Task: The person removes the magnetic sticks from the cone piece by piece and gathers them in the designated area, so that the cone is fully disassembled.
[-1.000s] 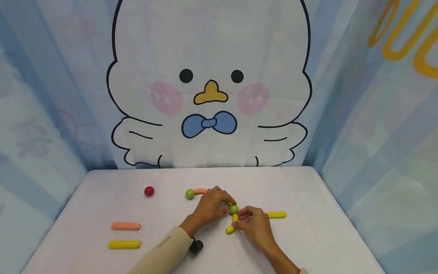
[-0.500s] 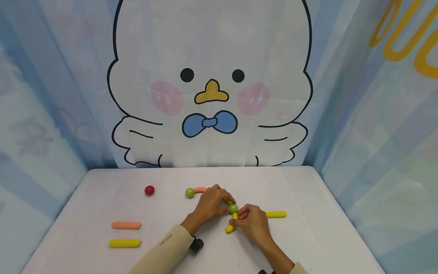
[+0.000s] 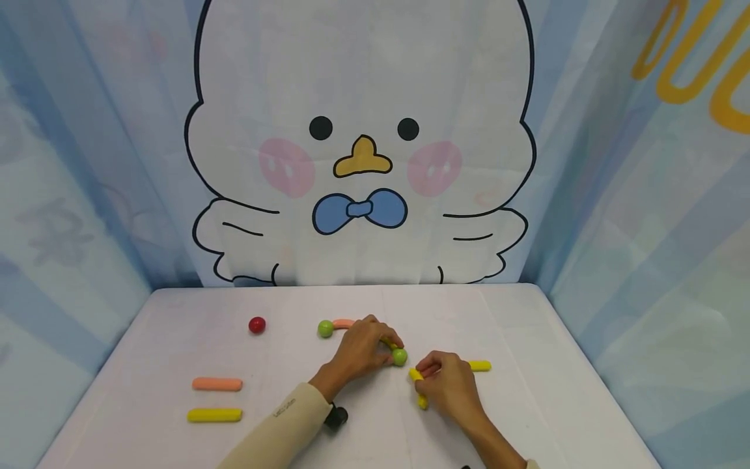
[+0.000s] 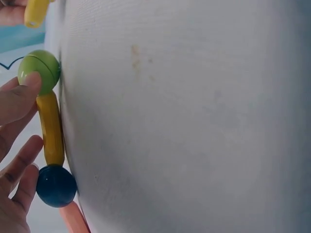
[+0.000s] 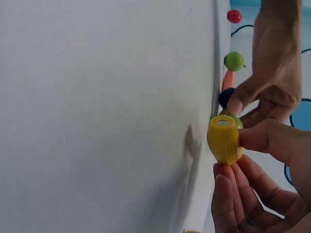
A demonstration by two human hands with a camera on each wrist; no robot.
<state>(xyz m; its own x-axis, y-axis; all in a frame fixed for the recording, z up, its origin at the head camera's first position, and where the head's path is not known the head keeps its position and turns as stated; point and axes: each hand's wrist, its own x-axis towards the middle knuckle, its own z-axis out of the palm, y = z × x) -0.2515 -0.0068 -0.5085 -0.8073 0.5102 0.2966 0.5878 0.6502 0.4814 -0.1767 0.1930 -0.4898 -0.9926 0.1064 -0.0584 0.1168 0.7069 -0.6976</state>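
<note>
Head view: your right hand (image 3: 448, 385) pinched a yellow rod (image 3: 415, 374), just apart from the green ball (image 3: 400, 357) your left hand (image 3: 362, 348) held. Left wrist view: a second rod (image 4: 51, 128) linked that to the blue ball (image 4: 56, 186). Right wrist view: the pinched rod showed end-on.

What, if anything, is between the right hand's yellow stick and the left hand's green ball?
Nothing visible. Only a gap separates the yellow stick in the right hand from the green ball; the left hand pinches the ball, its side facing the stick uncovered.

A printed curtain (image 3: 363, 78) backs the pale table (image 3: 556, 404).
</note>
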